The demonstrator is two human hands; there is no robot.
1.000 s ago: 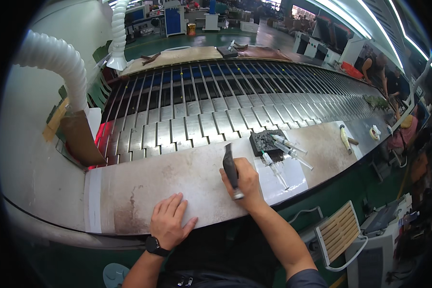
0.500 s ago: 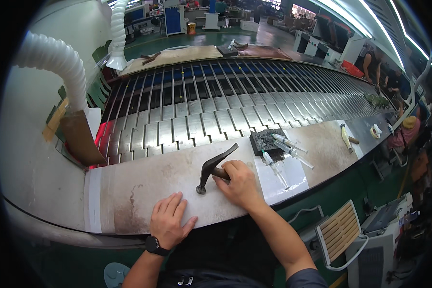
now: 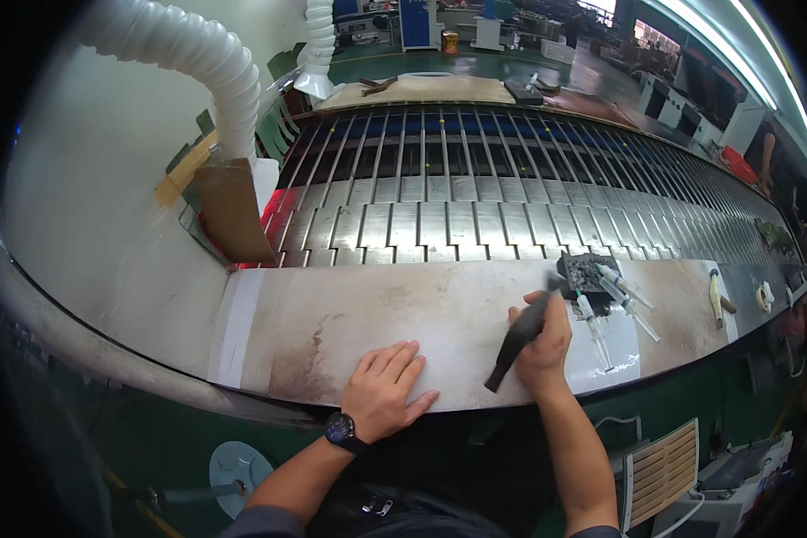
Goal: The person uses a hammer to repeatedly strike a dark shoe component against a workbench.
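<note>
Block [image 3: 580,273], syringes [image 3: 594,332] beside right hand [image 3: 547,351] (gripping hammer [image 3: 518,341]).

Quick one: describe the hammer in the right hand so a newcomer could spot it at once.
Along the near edge of the big slatted metal bed runs a pale, stained ledge. Over it, left of the syringes, the right hand grips the dark hammer. The pale-and-brown tool farther right lies on the ledge; this hammer is held, its head blackish.

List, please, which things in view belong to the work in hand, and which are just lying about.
In use, it seems:
hammer, in the right hand
worktop, under the left hand

Apparently lying about:
three syringes
dark block
</note>
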